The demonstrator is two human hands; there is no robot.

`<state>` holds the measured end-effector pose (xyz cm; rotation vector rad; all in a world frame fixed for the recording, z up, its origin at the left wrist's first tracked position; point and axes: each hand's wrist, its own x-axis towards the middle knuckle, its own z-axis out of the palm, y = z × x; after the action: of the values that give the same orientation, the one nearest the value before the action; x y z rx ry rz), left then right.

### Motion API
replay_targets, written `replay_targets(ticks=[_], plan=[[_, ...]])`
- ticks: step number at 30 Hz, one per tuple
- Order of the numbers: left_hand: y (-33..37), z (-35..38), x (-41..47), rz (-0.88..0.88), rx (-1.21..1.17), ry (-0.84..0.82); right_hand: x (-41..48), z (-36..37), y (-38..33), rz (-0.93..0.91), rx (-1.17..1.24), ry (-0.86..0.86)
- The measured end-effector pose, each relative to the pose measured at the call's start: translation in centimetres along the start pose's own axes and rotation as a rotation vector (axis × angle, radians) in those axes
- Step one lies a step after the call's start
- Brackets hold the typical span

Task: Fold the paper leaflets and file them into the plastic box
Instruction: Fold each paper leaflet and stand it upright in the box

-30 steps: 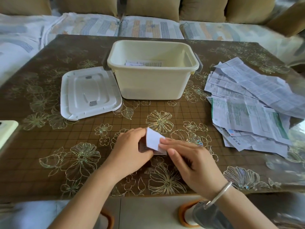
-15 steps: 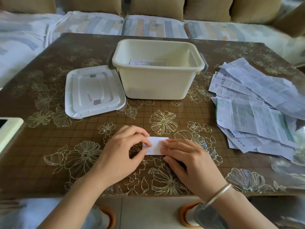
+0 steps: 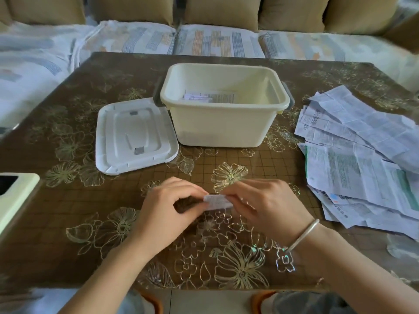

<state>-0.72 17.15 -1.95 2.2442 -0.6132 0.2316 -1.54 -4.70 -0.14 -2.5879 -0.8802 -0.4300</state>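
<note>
Glossy film over the table [image 3: 68, 200], gold flowers catching the light. Box [image 3: 224, 130]: smooth cream plastic, slight sheen. Lid [image 3: 136, 137]: white plastic, matt. Leaflets [image 3: 362, 159] are thin creased paper, folded leaflet [image 3: 217, 202] the same. Bracelet [image 3: 303, 234]: polished metal. Cushions [image 3: 292, 12]: tan cloth.

left grip [image 3: 167, 210], right grip [image 3: 268, 206] both pinching.

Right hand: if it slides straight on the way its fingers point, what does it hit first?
The right hand points leftward and pinches one end of the leaflet. Just beyond that it would meet the left hand, which pinches the other end. Both look level, though one view cannot confirm depth.
</note>
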Motion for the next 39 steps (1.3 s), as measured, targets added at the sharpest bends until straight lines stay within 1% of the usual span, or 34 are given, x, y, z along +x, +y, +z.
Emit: replay_targets(ticks=[2, 4, 8, 10, 12, 13, 15, 18, 20, 24, 29, 31, 33, 34, 36, 39], plan=[[0.6, -0.9, 1.7, -0.045, -0.031, 0.082, 1.8, -0.9, 0.4, 0.069, 0.064, 0.04], [1.5, -2.1, 3.4, -0.067, -0.068, 0.128, 3.7, -2.2, 0.6, 0.107, 0.102, 0.076], [2.9, -4.9, 8.0, -0.018, -0.145, 0.185, 8.1, -6.3, 1.9, 0.205, 0.255, 0.166], [2.5, -6.1, 10.1, -0.008, -0.138, 0.264, 10.3, -8.3, 3.3, 0.241, 0.303, 0.226], [1.4, -7.0, 12.2, -0.04, -0.101, 0.349, 12.9, -9.7, 5.4, 0.279, 0.305, 0.259], [0.7, -7.3, 13.3, -0.068, -0.094, 0.377, 14.3, -9.8, 6.6, 0.311, 0.285, 0.233], [-0.4, -7.2, 14.8, -0.123, -0.071, 0.403, 16.5, -9.3, 8.3, 0.35, 0.198, 0.104], [-1.7, -6.9, 16.5, -0.155, -0.029, 0.424, 19.4, -7.0, 9.8, 0.347, 0.046, -0.068], [-2.3, -6.8, 17.5, -0.151, -0.013, 0.424, 21.0, -5.6, 10.6, 0.342, -0.089, -0.129], [-2.8, -6.2, 18.1, -0.111, 0.012, 0.424, 22.7, -3.8, 11.4, 0.321, -0.231, -0.18], [-3.2, -5.8, 18.0, -0.065, 0.033, 0.441, 23.0, -3.0, 11.5, 0.265, -0.299, -0.18], [-2.9, -6.2, 18.1, -0.039, 0.112, 0.431, 23.0, -2.9, 11.6, 0.249, -0.308, -0.187], [-2.2, -6.9, 18.7, 0.046, 0.289, 0.365, 23.1, -2.7, 11.5, 0.237, -0.326, -0.192], [-1.7, -7.2, 19.3, 0.093, 0.355, 0.29, 23.2, -2.6, 11.5, 0.234, -0.338, -0.194], [-0.4, -7.7, 20.9, 0.102, 0.44, 0.033, 23.5, -2.3, 11.2, 0.229, -0.364, -0.208], [0.1, -6.7, 24.2, -0.045, 0.612, -0.421, 23.9, -2.2, 10.7, 0.261, -0.363, -0.238]])
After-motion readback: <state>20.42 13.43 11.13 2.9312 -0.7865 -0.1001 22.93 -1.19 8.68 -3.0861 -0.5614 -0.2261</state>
